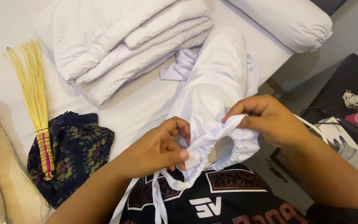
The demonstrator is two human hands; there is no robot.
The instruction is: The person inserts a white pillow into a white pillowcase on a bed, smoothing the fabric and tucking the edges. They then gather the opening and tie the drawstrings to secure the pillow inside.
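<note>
A long white bolster in a white cover (218, 79) lies across the bed toward me. Its gathered open end (224, 143) is bunched between both hands. My left hand (158, 149) pinches the gathered edge and a white drawstring (158, 199) that hangs below it. My right hand (266, 118) grips the opposite side of the same gathered edge, fingers curled over the fabric.
A folded white duvet (121, 41) lies at the back, a white pillow (286, 18) at the upper right. A straw hand broom (34, 95) rests on a dark patterned cloth (75, 149) to the left. A black side table (349, 83) with small items stands to the right.
</note>
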